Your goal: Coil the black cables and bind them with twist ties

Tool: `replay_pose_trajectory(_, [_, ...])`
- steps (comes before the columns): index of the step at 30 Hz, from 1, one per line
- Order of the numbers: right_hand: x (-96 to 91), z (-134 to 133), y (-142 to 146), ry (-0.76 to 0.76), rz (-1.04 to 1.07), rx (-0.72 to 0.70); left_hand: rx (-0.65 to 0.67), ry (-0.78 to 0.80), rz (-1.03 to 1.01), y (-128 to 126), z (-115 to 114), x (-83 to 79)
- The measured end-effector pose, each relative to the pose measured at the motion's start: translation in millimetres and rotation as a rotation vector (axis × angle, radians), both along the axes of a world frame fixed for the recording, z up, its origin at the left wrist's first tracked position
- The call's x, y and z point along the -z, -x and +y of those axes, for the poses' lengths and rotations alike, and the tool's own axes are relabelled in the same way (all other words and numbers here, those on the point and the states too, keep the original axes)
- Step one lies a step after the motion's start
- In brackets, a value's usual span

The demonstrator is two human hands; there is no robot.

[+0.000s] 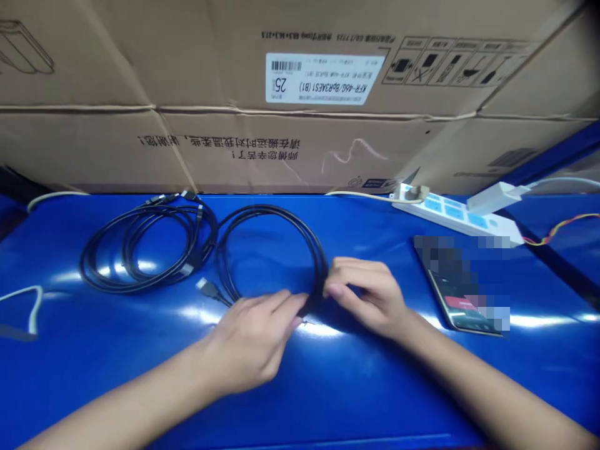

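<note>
A black USB cable [307, 232] lies coiled in a loop on the blue table. My left hand [260, 334] is closed on the loop's near right part, its fingers wrapped over the strands. Just to the right, my right hand [368, 290] pinches at the loop's right edge with thumb and forefinger; the exact spot of contact is partly hidden. One USB plug [209, 289] of this cable sticks out at the loop's lower left. Left of it, touching, lie more coiled black cables [135, 228] with several plugs showing along their top and right side.
A phone [462, 287] lies right of my right hand. Behind it stands a white power strip [454, 212] with a white charger [495, 199] plugged in. A large cardboard box [210, 150] walls off the table's back. A white cord [35, 306] is at the far left.
</note>
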State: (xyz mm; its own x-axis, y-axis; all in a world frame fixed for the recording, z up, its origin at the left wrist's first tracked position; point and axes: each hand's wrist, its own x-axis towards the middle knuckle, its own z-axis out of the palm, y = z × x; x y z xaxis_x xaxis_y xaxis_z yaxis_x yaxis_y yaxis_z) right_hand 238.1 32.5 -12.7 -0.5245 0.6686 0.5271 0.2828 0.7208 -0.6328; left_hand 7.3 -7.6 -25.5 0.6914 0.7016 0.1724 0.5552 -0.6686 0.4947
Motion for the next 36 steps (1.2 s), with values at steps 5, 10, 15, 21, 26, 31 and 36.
replay_pose_trajectory(5, [-0.6, -1.3, -2.1, -0.124, -0.036, 0.058, 0.080, -0.056, 0.212, 7.9, 16.8, -7.2])
replay_pose_trajectory(10, [5.6, 1.7, 0.1, -0.109, -0.245, 0.019, 0.134, -0.112, 0.390, 23.1, 39.5, -20.3])
replay_pose_trajectory(15, [16.9, 4.4, 2.4, -0.010, -0.482, -0.134, 0.070, -0.226, 0.317, 55.0, 66.2, -29.5])
replay_pose_trajectory(21, [22.3, 1.4, 4.4, -0.034, -0.444, -0.007, -0.624, -0.121, 0.567, 72.1, 82.7, -42.6])
replay_pose_trajectory(26, [23.4, 3.5, 2.7, 0.003, -0.424, 0.026, -0.796, 0.035, 0.702, 68.2, 80.1, -43.0])
replay_pose_trajectory(31, [23.0, 4.3, 1.7, 0.018, -0.449, 0.029, -0.848, 0.103, 0.669, 80.9, 83.8, -37.6])
replay_pose_trajectory(36, [20.9, 3.5, 2.6, 0.012, -0.468, 0.028, -0.840, 0.241, 0.480, 105.0, 96.0, -33.7])
